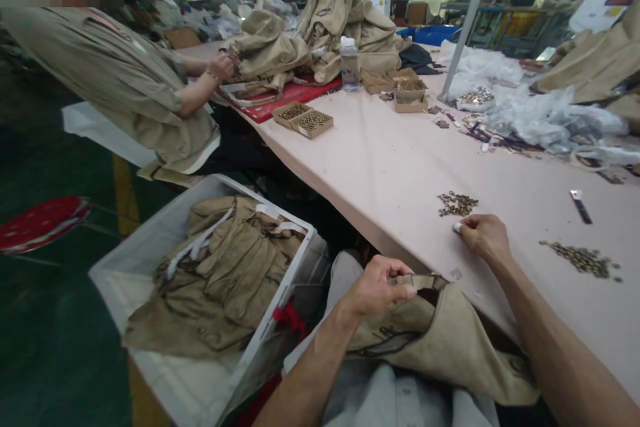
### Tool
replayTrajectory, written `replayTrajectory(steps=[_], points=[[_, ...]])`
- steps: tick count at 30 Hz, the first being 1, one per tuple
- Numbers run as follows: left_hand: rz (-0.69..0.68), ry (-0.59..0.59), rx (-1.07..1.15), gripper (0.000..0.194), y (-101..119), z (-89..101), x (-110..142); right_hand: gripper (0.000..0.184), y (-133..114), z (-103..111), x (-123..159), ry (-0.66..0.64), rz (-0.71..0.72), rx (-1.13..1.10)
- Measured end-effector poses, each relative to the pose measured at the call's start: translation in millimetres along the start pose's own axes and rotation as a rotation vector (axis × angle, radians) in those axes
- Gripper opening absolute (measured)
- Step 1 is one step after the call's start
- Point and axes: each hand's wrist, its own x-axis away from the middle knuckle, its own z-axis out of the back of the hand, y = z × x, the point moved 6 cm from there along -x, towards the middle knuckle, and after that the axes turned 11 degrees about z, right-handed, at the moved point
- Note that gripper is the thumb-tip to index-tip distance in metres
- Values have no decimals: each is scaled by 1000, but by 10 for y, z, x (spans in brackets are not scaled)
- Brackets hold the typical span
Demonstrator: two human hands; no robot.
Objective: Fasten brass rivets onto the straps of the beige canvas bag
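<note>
The soft khaki cloth garment [465, 340] lies over the person's lap, against the near edge of the pale pink covered desk [380, 173], its folds sagging freely. It should be light and limp, hard to break but quick to slump, so the firmest hold is probably the flat, stitched band [424, 281] along its top; the left hand [377, 285] is clamped there, thumb against fingers. The right hand [485, 238] rests on the desk with fingers drawn together, just beside a loose pile of small brass-coloured metal pieces [457, 203]; something white shows at its fingertips, and whether it grips anything I cannot tell. Such pieces look hard, tiny and apt to roll, best pinched singly between fingertip and thumb.
</note>
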Motion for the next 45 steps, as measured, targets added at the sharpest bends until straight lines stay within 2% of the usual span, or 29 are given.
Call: replayTrajectory(steps=[7,10,16,22,26,30,32,36,38,41,45], points=[[53,57,51,37,-54,64,-69,40,28,94,7,68,64,36],[56,75,43,37,-37,66,-94,40,-10,94,23,47,118,59],[57,83,70,33,-39,71,-89,25,-145,32,75,-8,204,238],[31,37,56,33,-103,96,-34,22,-274,-60,191,-60,241,458],[30,59,42,32,-135,115,13,18,-316,-87,226,-73,258,507],[50,79,78,32,-166,143,40,17,-524,-18,430,-95,351,422],[61,40,110,33,-171,138,39,16,-770,41,664,-105,462,252],[81,-45,171,35,-133,99,21,15,-1343,99,1201,-176,685,-225],[96,-70,207,37,-111,74,11,15,-1529,60,1372,-198,777,-289],[118,-110,267,39,-102,32,7,18,-1623,-22,1473,-147,894,-237],[127,-155,328,40,-123,-8,24,20,-1564,-103,1505,-116,926,-218]])
